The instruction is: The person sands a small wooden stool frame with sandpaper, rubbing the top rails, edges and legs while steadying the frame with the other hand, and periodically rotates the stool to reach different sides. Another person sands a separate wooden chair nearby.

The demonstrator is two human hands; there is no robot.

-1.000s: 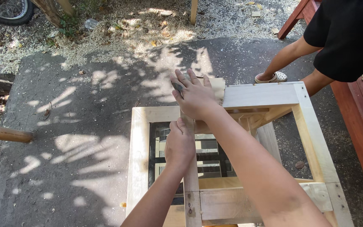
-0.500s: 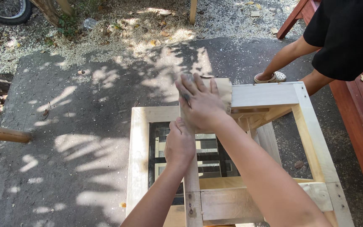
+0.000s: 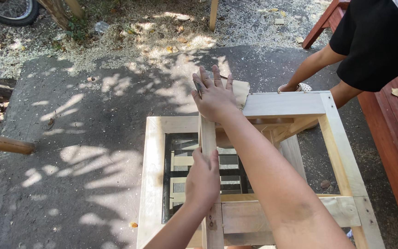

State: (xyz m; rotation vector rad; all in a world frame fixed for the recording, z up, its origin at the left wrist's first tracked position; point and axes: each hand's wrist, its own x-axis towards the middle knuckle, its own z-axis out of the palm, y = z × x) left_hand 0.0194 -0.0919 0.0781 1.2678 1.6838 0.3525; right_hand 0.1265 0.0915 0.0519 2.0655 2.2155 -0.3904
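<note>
- The right hand (image 3: pixel 215 94), upper centre of the frame, lies flat with fingers spread, pressing a sheet of sandpaper (image 3: pixel 239 90) onto the far top corner of a pale wooden frame (image 3: pixel 155 175).
- The left hand (image 3: pixel 202 177), lower centre, is curled around an upright wooden slat (image 3: pixel 207 133), gripping it.
- The slat's long axis runs up the picture from the left hand to the right hand; the sandpaper sits at its far end, so the right hand is the nearer one.
- Another person's bare legs and black shorts (image 3: pixel 374 41) stand at the upper right, beside a red bench (image 3: pixel 392 138).
- Sawdust (image 3: pixel 153 32) covers the ground along the top.
</note>
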